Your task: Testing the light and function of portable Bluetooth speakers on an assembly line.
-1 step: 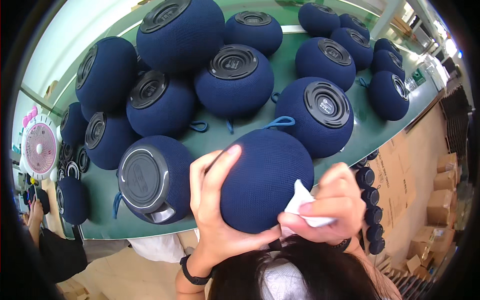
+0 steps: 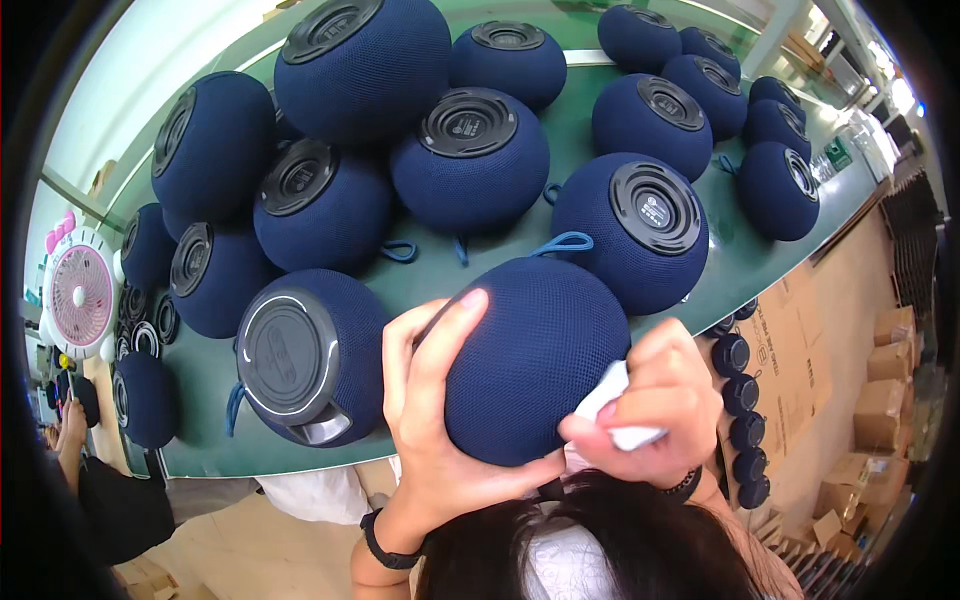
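"Any containers about?"

"Boxes (image 2: 885, 425), brown cardboard, stacked on the floor at the far right. I can't make out what is in them. A flat cardboard sheet (image 2: 795, 370) lies nearer, with a row of dark caps (image 2: 740, 390) along its left side."

"And the hands?"

"The left hand (image 2: 440, 425) grips a dark blue ball (image 2: 537, 355), fingers over its upper left, thumb under it. The right hand (image 2: 660, 405) is closed, pinching a white cloth (image 2: 603, 393) at the ball's lower right. How hard it presses, I can't tell."

"Where is that ball, exactly?"

"In front of the person, at the near edge of the green table (image 2: 745, 262), between both hands."

"How much room around it?"

"Little on the left: a ball with a glossy end (image 2: 290, 360) stands just beside the left fingers. Behind, a ball with a ringed end (image 2: 625, 235) crowds close. Right of that one, bare green runs out to the table's slanting right edge."

"Further left?"

"More balls, dark rings (image 2: 145, 338) and a pink-and-white fan (image 2: 80, 290)."
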`<state>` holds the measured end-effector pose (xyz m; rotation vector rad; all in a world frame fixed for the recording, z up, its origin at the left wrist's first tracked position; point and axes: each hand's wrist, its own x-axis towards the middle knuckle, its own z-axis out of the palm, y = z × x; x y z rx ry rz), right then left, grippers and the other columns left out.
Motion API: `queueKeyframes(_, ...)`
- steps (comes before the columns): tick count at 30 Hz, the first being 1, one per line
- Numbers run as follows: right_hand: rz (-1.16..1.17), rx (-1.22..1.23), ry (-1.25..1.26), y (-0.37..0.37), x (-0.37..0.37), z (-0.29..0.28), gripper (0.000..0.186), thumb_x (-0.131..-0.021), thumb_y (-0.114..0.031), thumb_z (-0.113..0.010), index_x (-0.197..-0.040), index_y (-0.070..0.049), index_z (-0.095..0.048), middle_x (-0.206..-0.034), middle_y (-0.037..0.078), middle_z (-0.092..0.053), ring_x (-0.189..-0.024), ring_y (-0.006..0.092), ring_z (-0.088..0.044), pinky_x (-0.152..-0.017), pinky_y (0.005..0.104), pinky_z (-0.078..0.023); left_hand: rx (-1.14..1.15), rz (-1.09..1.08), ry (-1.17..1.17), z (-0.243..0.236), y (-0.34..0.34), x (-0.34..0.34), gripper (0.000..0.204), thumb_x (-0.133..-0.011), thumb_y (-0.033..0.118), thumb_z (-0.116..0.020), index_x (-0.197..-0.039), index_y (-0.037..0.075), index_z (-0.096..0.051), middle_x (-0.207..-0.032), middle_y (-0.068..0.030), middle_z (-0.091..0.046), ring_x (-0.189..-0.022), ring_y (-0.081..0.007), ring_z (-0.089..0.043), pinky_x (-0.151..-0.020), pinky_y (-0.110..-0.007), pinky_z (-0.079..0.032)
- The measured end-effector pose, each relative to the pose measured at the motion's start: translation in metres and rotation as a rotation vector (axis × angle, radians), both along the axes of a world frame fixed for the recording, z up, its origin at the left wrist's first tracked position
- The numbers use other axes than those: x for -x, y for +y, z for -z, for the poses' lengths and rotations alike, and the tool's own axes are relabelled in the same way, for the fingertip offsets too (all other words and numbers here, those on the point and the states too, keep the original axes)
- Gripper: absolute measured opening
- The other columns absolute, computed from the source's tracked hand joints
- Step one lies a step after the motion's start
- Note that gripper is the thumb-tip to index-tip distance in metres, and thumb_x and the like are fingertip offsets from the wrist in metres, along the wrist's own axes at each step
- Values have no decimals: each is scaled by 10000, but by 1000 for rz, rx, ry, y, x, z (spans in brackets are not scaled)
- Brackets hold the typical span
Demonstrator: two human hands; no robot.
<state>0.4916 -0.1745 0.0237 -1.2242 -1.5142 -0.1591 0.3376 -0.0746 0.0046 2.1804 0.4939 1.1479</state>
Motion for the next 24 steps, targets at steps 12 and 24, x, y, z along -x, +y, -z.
queueKeyframes(12, -65, 49, -269, 2, 16, -20, 306, -547, -104, -878, -773, -86, -673, -659, -12, -556, -591, 162, -507, -503, 282, -373, 21, -60, -15, -4, -10, -5, 920, -474, 225, -860, -1310, 28, -530, -1170, -188, -538, -1071, -342, -535, -869, -426, -472)
queueKeyframes(24, -100, 70, -109, -11, 9, -22, 297, -556, -101, -887, -754, -98, -666, -591, -48, -463, -598, 138, -389, -559, 285, -285, 47, -29, 26, -12, -11, -4, 980, -425, 160, -865, -1324, 11, -507, -1225, -176, -532, -1090, -339, -514, -904, -438, -465)
